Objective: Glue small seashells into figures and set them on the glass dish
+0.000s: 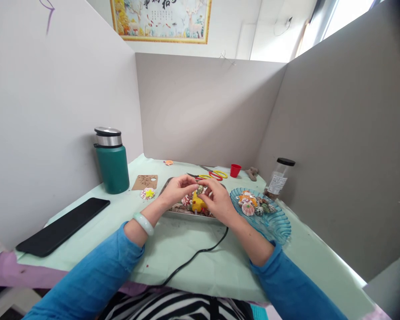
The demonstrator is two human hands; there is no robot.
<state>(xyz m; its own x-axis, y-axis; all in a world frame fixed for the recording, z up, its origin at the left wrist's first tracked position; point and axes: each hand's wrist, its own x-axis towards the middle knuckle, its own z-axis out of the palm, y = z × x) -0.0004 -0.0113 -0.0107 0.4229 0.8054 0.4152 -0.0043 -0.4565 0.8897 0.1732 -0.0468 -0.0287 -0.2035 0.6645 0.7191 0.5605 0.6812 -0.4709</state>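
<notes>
My left hand (180,190) and my right hand (217,200) meet over a shallow metal tray (190,216). Between their fingertips is a small greenish, speckled shell (200,190), partly covered by the fingers. Both hands are closed in a pinch around it. Right below it, in the tray, a yellow figure-like piece (198,203) stands among red-and-white and brown shell bits. My hands and wrists hide parts of the tray's far side.
Right of the tray, a blue glass plate (280,229) holds shells. Behind are scissors (216,174), a red cup (235,170) and a clear jar (279,178). Leftward stand a green bottle (112,166) and a black phone-like slab (65,226). A black cable (193,258) crosses the front.
</notes>
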